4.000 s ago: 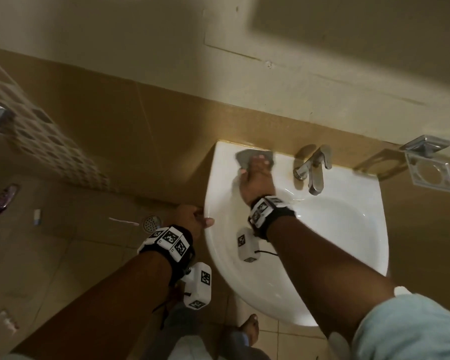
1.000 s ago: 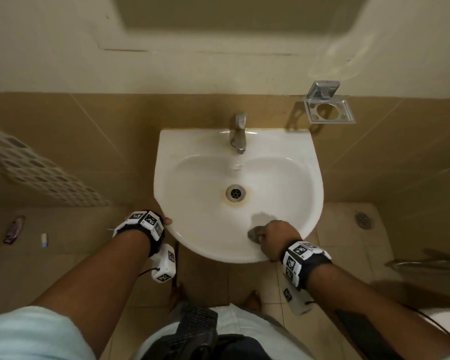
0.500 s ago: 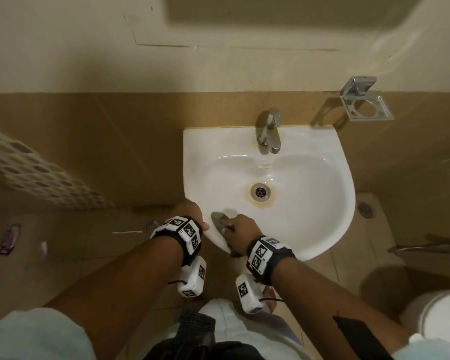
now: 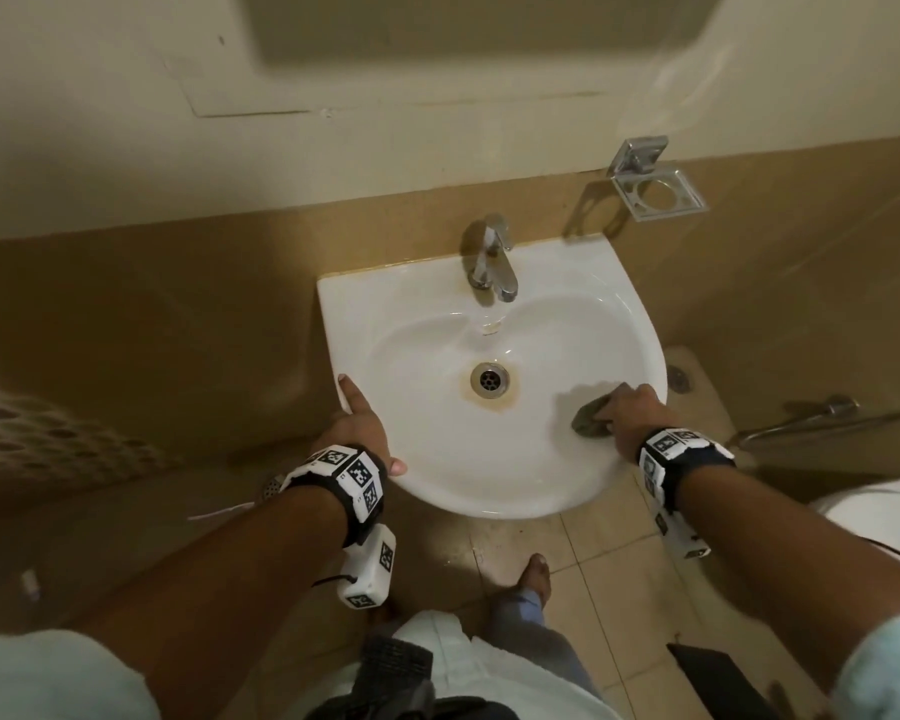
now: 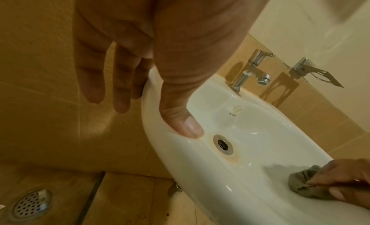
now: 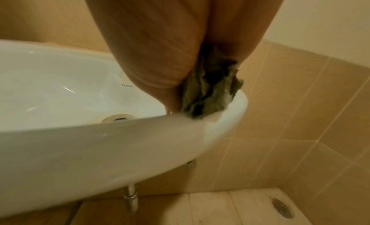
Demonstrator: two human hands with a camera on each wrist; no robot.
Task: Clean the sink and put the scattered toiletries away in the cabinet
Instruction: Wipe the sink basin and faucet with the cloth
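A white wall-hung sink (image 4: 489, 504) is below me, with a brown stain round its drain (image 4: 489, 379). My right hand (image 4: 630, 413) grips a crumpled grey-green cloth (image 4: 591, 415) and presses it on the inner right side of the basin, near the rim. The right wrist view shows the cloth (image 6: 212, 89) bunched under the palm against the sink (image 6: 100, 149) edge. My left hand (image 4: 359, 423) rests on the left rim: the thumb (image 5: 180, 117) lies on top, and the straight fingers hang outside the bowl. The cloth (image 5: 306, 184) also shows in the left wrist view.
A chrome tap (image 4: 489, 262) stands at the back of the basin. A chrome ring holder (image 4: 655, 192) is fixed to the wall at the right. A toilet (image 4: 879, 506) edge and a metal rail (image 4: 822, 415) are at the right. A small item (image 4: 30, 584) lies on the floor at the left, near a floor drain (image 5: 30, 203).
My right hand has carried the cloth from the front-left rim across to the right side of the basin. The left hand stays on the left rim.
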